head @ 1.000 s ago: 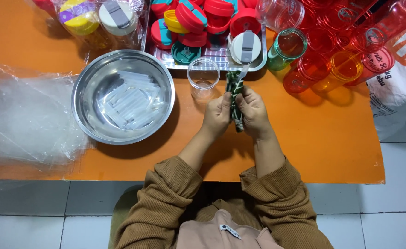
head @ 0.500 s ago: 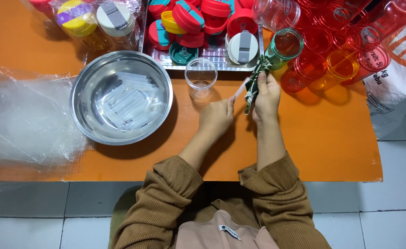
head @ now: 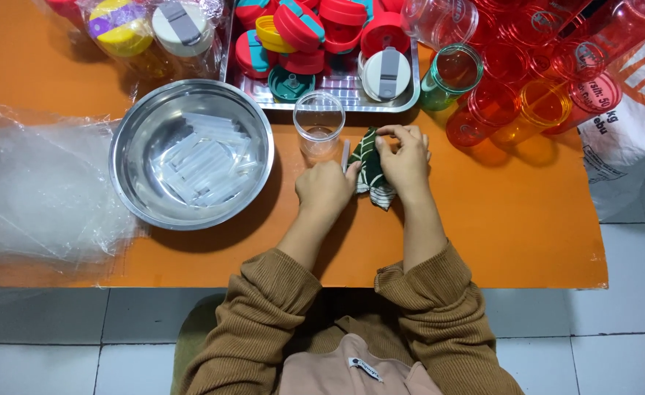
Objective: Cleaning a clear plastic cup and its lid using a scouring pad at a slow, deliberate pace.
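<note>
My left hand (head: 325, 189) and my right hand (head: 404, 159) both grip a dark green cloth with white stripes (head: 372, 168), bunched between them just above the orange table (head: 512, 219). A thin white straw-like stick (head: 345, 153) lies on the table next to the cloth's left edge. A clear plastic cup (head: 319, 126) stands upright just beyond my left hand.
A steel bowl (head: 128, 157) holding several clear tubes sits to the left. Clear plastic bags (head: 37, 190) lie at far left. A metal tray (head: 337, 91) carries coloured lids. Red, orange and green bottles (head: 534, 80) crowd the far right. Wrapped lidded bottles (head: 147, 29) stand at the back left.
My hands lifted the cloth up toward the bottles at right, then brought it back down toward the table near the clear cup.
</note>
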